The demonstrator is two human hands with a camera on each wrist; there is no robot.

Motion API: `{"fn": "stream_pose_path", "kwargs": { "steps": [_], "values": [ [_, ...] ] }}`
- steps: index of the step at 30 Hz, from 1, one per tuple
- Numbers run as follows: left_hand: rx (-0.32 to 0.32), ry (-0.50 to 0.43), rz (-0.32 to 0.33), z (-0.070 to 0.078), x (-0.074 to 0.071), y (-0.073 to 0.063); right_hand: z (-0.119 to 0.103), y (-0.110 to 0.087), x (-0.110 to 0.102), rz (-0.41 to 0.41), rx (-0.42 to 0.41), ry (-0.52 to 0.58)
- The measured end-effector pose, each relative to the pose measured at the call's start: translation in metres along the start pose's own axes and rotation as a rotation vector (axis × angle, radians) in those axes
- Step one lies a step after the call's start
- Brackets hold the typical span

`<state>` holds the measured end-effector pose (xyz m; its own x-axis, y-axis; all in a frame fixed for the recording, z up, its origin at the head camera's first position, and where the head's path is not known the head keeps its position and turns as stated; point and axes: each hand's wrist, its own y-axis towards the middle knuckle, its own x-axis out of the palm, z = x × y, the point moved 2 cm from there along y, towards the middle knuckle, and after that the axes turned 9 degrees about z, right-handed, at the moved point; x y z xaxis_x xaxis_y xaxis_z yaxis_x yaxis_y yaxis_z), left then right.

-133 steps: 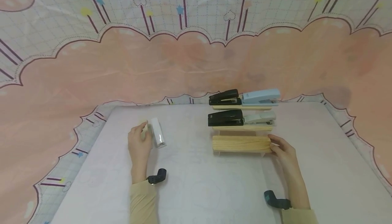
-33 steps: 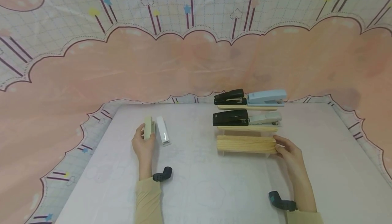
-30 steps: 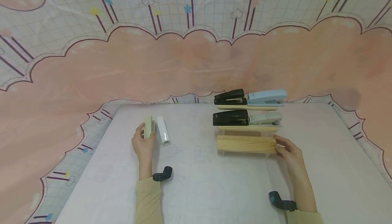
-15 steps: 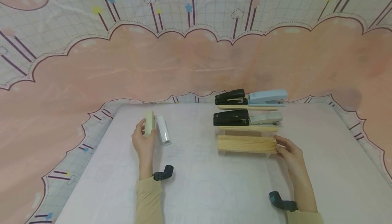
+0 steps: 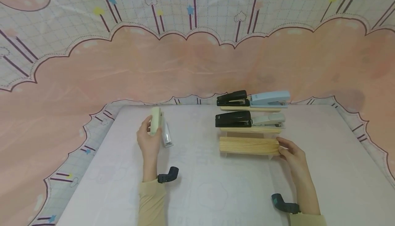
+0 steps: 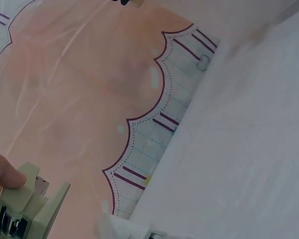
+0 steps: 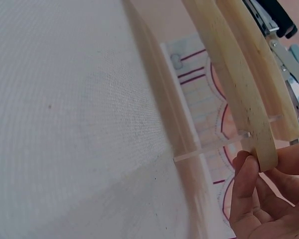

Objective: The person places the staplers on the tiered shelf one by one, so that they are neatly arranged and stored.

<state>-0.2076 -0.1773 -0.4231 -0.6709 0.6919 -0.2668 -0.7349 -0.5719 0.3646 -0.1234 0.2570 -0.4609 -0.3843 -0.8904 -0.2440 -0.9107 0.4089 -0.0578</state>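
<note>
My left hand [image 5: 149,138] grips a pale green stapler [image 5: 156,120] by its sides, held up over the left of the table. In the left wrist view the same stapler [image 6: 27,204] shows at the lower left, its base spread a little from its top arm. Just right of it lies a white stapler [image 5: 167,135], partly covered by the green one in the head view. My right hand [image 5: 293,154] pinches the right end of the lowest wooden shelf [image 5: 248,145] of a stepped rack. In the right wrist view, thumb and fingers close on the end of that shelf board [image 7: 256,134].
On the rack's middle shelf [image 5: 251,130] sit a black stapler [image 5: 232,119] and a whitish stapler [image 5: 268,119]. The top shelf [image 5: 251,109] bears another black stapler [image 5: 232,98] and a light blue stapler [image 5: 270,99]. A patterned cloth [image 5: 185,68] hangs behind the white table [image 5: 197,191].
My left hand has lifted the pale green stapler and carried it away from me and rightward, over part of the white stapler. The right hand has kept its hold on the shelf.
</note>
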Motion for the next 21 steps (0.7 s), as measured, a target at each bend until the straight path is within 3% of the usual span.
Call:
{"fn": "stream_pose_path", "kwargs": {
  "steps": [10,21],
  "values": [
    [0.076,-0.024,-0.023,0.02,0.008,-0.009,0.002,0.001,-0.001,-0.006,0.011,-0.03],
    [0.095,-0.059,-0.078,0.038,0.014,-0.019,0.003,0.002,-0.002,-0.002,0.032,-0.044]
  ]
}}
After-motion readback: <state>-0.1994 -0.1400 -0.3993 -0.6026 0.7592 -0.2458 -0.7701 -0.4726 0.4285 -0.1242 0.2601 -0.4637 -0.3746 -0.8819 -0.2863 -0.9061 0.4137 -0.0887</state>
